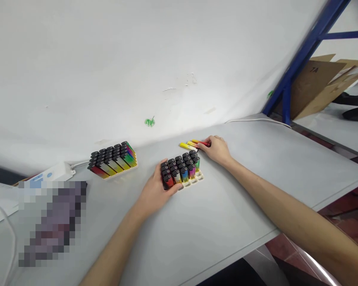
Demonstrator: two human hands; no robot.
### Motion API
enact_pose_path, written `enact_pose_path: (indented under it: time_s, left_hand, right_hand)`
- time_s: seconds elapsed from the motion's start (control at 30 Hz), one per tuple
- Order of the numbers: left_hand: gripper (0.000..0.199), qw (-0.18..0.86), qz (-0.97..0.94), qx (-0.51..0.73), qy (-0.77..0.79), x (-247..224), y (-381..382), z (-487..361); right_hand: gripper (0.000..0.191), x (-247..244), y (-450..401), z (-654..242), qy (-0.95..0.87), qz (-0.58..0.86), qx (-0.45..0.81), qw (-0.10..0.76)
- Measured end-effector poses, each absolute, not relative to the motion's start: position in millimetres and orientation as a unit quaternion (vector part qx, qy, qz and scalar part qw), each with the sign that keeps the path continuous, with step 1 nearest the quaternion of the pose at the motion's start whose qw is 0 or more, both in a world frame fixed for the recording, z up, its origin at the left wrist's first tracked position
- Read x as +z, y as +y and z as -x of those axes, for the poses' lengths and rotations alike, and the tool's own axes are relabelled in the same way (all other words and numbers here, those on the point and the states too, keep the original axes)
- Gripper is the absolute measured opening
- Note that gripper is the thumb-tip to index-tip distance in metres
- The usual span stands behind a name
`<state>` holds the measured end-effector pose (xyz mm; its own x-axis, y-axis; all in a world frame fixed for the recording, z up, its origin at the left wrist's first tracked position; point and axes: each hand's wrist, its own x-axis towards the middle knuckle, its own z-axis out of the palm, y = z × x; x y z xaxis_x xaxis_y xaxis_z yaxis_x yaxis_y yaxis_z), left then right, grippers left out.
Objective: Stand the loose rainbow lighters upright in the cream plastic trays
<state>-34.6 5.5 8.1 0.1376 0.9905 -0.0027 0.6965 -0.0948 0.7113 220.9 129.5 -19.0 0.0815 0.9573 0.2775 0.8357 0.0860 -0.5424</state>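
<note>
A white slotted tray point(198, 177) stands in the middle of the table, holding several upright lighters point(184, 173) with black tops and shiny coloured bodies. Its nearest row of slots has no lighters in it. My left hand point(155, 192) is closed round the tray's left end, thumb at the front and fingers behind. Just beyond the tray lie a few loose lighters point(187, 146), yellow and red, on their sides. My right hand point(215, 149) is at their right ends, thumb and fingers pinched on a red lighter point(203, 143); the fingertips are partly hidden.
To the left stands a second tray point(124, 173) filled with lighters, tilted in view. A blurred-out dark item point(54, 224) and a white power strip point(52, 174) lie further left. A white wall backs the table point(197, 230); a blue frame point(286, 99) and cardboard boxes point(318, 85) are at right.
</note>
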Motion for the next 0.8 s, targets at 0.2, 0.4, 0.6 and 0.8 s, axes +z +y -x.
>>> enact_pose_path:
  time_s: [0.2,0.4,0.6,0.8]
  left_hand:
    - [0.082,0.288,-0.699,0.256,0.602,7,6,35]
    - [0.082,0.291,-0.700,0.264,0.596,7,7,36]
    - [0.083,0.267,-0.695,0.277,0.607,6,9,36]
    - [0.086,0.235,-0.705,0.288,0.604,6,9,35]
  right_hand:
    - [0.028,-16,130,-222,-0.631,0.659,0.173,0.370]
    - [0.031,-8,127,-229,-0.528,0.563,0.317,0.551]
    - [0.038,5,104,-237,-0.472,0.416,0.503,0.593]
    - [0.036,8,84,-234,-0.481,0.402,0.555,0.546]
